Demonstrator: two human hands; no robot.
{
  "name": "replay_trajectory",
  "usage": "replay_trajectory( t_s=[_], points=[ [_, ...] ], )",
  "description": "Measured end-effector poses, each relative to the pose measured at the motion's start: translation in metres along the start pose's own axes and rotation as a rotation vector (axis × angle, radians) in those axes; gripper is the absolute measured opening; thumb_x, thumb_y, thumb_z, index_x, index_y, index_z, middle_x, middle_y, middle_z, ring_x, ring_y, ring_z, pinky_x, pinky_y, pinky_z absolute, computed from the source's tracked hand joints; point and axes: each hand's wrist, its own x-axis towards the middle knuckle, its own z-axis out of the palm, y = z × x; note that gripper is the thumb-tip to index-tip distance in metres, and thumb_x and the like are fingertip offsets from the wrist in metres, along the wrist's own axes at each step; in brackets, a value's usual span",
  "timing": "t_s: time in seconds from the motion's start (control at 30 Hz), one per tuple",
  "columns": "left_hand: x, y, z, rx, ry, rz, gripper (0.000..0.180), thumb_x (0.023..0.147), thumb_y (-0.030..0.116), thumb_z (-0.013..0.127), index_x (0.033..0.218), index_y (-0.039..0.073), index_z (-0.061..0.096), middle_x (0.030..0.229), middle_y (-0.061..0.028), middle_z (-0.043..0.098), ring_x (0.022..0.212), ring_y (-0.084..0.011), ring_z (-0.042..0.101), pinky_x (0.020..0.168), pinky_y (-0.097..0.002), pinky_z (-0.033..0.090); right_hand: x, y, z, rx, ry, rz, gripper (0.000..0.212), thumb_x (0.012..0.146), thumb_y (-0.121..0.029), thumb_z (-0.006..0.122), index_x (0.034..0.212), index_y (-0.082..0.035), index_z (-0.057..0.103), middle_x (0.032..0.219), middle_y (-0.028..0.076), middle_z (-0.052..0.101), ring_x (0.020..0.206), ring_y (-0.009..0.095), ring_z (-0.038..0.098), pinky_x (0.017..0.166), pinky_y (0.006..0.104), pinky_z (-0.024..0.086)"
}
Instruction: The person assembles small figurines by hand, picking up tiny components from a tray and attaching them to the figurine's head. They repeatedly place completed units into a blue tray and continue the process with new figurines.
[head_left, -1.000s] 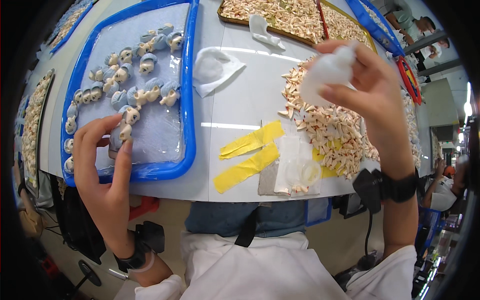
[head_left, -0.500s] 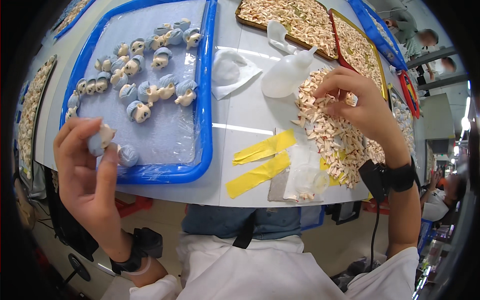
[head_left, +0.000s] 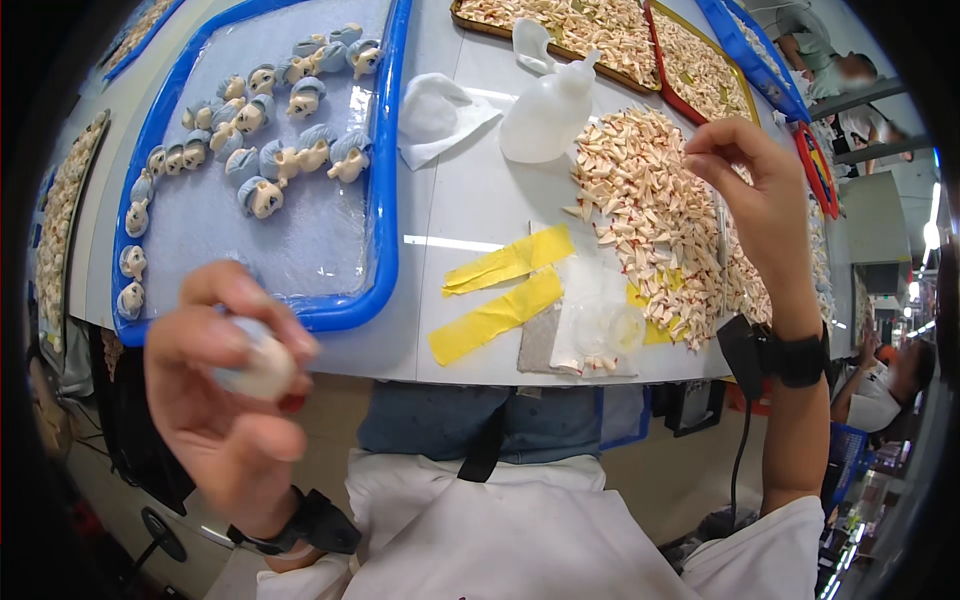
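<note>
My left hand (head_left: pixel 225 390) is raised close to my body, below the table edge, and grips a small cream and blue toy head (head_left: pixel 252 365). My right hand (head_left: pixel 755 195) hovers over a heap of small cream plastic pieces (head_left: pixel 650 215), thumb and fingertips pinched together; whether a piece sits between them is too small to tell. A white squeeze bottle (head_left: pixel 545 115) lies on its side at the far edge of the heap. More blue-capped toy heads (head_left: pixel 290 160) lie in rows in a blue-rimmed tray (head_left: pixel 385 200).
Two yellow tape strips (head_left: pixel 500 290) are stuck on the white table near its front edge, next to a clear bag (head_left: pixel 590 325). A crumpled white cloth (head_left: pixel 435 110) lies behind them. Trays of cream pieces (head_left: pixel 590 25) line the far side. Other people (head_left: pixel 880 385) are at the right.
The left hand lifted a toy head from the tray toward my body. The right hand set the white bottle down on the table and moved to the heap of pieces.
</note>
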Motion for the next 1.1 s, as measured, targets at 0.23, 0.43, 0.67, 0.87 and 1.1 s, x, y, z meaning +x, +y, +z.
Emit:
replay_trajectory(
  t_s=[0.23, 0.43, 0.67, 0.87, 1.1],
  points=[
    [-0.015, -0.004, 0.048, -0.093, 0.030, -0.302, 0.045, 0.071, 0.027, 0.072, 0.101, 0.001, 0.050, 0.102, -0.0123, 0.050, 0.077, -0.0147, 0.053, 0.060, -0.0204, 0.042, -0.037, -0.016, -0.018, 0.395, 0.089, 0.255, 0.007, 0.079, 0.001, 0.058, 0.085, 0.003, 0.058, 0.076, 0.004, 0.060, 0.068, 0.008, 0.056, 0.062, 0.0210, 0.045],
    [-0.020, -0.018, 0.058, -0.191, -0.070, -0.289, 0.045, 0.070, 0.025, 0.073, 0.101, 0.000, 0.051, 0.099, -0.0138, 0.053, 0.076, -0.0181, 0.057, 0.062, -0.0237, 0.047, -0.048, -0.020, -0.021, 0.295, 0.183, 0.262, 0.009, 0.080, -0.001, 0.058, 0.088, 0.003, 0.059, 0.077, 0.002, 0.057, 0.072, 0.008, 0.052, 0.067, 0.0205, 0.041],
    [-0.025, -0.018, 0.069, -0.269, -0.064, -0.358, 0.043, 0.070, 0.021, 0.074, 0.099, 0.000, 0.050, 0.097, -0.0148, 0.054, 0.077, -0.0207, 0.059, 0.060, -0.0250, 0.049, -0.088, -0.034, -0.022, 0.545, 0.163, 0.290, 0.014, 0.079, -0.011, 0.062, 0.084, 0.001, 0.060, 0.079, 0.005, 0.054, 0.067, 0.010, 0.048, 0.059, 0.0221, 0.038],
    [-0.029, -0.019, 0.071, -0.337, -0.061, -0.411, 0.045, 0.068, 0.019, 0.075, 0.100, 0.000, 0.050, 0.096, -0.0169, 0.054, 0.070, -0.0202, 0.059, 0.057, -0.0240, 0.049, -0.116, -0.049, -0.010, 0.878, 0.126, 0.414, 0.016, 0.071, -0.007, 0.070, 0.081, -0.001, 0.059, 0.079, 0.009, 0.055, 0.067, 0.015, 0.055, 0.058, 0.0228, 0.045],
    [-0.031, -0.027, 0.066, -0.236, -0.161, -0.311, 0.043, 0.078, 0.025, 0.066, 0.103, -0.002, 0.046, 0.096, -0.0200, 0.055, 0.070, -0.0194, 0.060, 0.057, -0.0223, 0.049, -0.111, -0.054, -0.001, 0.705, 0.219, 0.405, 0.017, 0.069, 0.005, 0.066, 0.083, 0.003, 0.057, 0.082, 0.010, 0.058, 0.072, 0.014, 0.056, 0.066, 0.0226, 0.046]
  ],
)
